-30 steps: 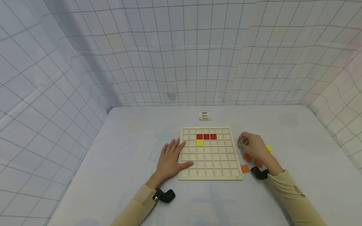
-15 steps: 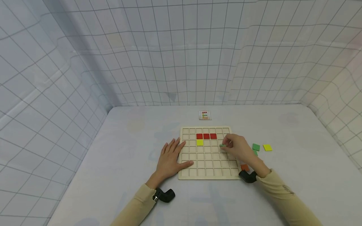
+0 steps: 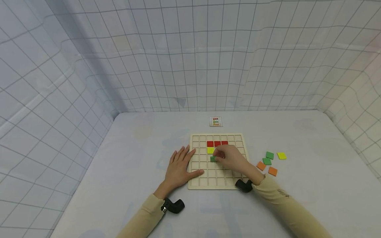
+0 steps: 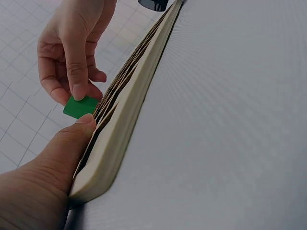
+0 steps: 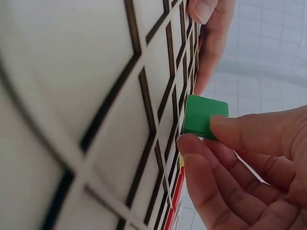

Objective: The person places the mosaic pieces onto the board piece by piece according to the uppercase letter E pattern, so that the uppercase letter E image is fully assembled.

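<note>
My right hand (image 3: 230, 158) pinches a green square tile (image 5: 204, 115) between thumb and fingers, close over the wooden grid board (image 3: 220, 183). In the head view the tile sits just below the yellow tile (image 3: 210, 150) on the board. Above that yellow one runs a row of red tiles (image 3: 217, 143), partly overlapped by the hand. My left hand (image 3: 178, 168) lies flat with spread fingers across the board's left edge. In the left wrist view its thumb (image 4: 67, 143) rests on the board's rim (image 4: 120, 134).
Loose on the table to the right lie green tiles (image 3: 269, 155), orange tiles (image 3: 272, 171) and another yellow tile (image 3: 281, 155). Behind the board is a small card (image 3: 215, 121) printed with a coloured grid pattern. Grid-patterned white curtains (image 3: 190, 66) surround the table.
My right hand has carried the green tile left from beside the board to over its middle columns. The loose tiles on the right are more exposed now. My left hand has stayed put.
</note>
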The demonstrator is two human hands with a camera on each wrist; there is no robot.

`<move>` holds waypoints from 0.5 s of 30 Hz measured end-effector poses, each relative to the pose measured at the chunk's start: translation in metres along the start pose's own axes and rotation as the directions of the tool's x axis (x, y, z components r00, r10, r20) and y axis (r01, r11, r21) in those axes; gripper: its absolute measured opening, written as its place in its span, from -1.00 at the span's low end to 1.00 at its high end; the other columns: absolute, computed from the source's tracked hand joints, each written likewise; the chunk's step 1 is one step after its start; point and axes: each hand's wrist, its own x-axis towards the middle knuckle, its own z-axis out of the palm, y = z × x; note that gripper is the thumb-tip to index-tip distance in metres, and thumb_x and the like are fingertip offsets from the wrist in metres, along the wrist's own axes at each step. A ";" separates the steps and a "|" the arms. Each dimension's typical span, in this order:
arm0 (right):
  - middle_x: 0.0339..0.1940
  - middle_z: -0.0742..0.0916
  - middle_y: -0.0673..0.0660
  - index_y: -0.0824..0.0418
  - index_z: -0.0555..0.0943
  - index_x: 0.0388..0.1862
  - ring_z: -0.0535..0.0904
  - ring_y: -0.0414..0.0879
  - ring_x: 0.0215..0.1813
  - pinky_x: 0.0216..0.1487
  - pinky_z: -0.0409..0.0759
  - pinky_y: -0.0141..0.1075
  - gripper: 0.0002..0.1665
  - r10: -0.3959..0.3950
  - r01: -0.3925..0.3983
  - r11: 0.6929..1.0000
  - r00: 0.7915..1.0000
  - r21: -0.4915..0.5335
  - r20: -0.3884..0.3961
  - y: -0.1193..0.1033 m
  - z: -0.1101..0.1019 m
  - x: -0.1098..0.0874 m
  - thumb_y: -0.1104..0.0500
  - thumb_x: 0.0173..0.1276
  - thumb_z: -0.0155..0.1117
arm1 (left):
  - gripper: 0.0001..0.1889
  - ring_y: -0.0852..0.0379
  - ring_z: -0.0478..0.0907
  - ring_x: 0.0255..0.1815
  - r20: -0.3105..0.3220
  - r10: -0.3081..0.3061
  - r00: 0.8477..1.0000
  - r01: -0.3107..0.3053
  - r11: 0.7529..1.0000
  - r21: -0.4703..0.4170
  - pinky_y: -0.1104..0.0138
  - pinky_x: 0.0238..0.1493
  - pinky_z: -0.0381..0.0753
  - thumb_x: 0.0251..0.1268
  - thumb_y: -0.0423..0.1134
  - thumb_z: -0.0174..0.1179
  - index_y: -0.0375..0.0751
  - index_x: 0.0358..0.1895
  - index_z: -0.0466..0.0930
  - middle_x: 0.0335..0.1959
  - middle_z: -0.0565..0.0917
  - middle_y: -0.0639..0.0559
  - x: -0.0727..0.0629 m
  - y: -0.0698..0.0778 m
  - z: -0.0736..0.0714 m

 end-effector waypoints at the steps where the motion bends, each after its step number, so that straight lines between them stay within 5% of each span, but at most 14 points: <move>1: -0.48 0.63 -0.08 0.18 0.64 -0.40 0.47 -0.21 -0.42 -0.37 0.50 -0.35 -0.89 0.005 -0.005 1.000 1.000 -0.009 0.002 -0.002 0.001 0.001 0.36 0.17 0.37 | -0.05 -0.01 -0.14 0.50 0.001 0.001 1.000 -0.001 1.000 0.000 0.10 0.42 -0.32 0.07 0.44 0.10 0.01 0.48 0.15 0.49 0.07 -0.04 0.000 0.000 0.000; 15: -0.45 0.63 -0.05 0.16 0.71 -0.34 0.48 -0.18 -0.42 -0.43 0.47 -0.34 -0.92 0.104 -0.101 0.975 0.995 -0.197 0.004 -0.009 0.007 0.011 0.31 0.18 0.36 | -0.06 -0.02 -0.13 0.50 0.000 -0.003 1.000 0.003 1.000 -0.006 0.07 0.42 -0.29 0.06 0.43 0.11 -0.01 0.47 0.16 0.49 0.08 -0.05 -0.001 0.001 -0.001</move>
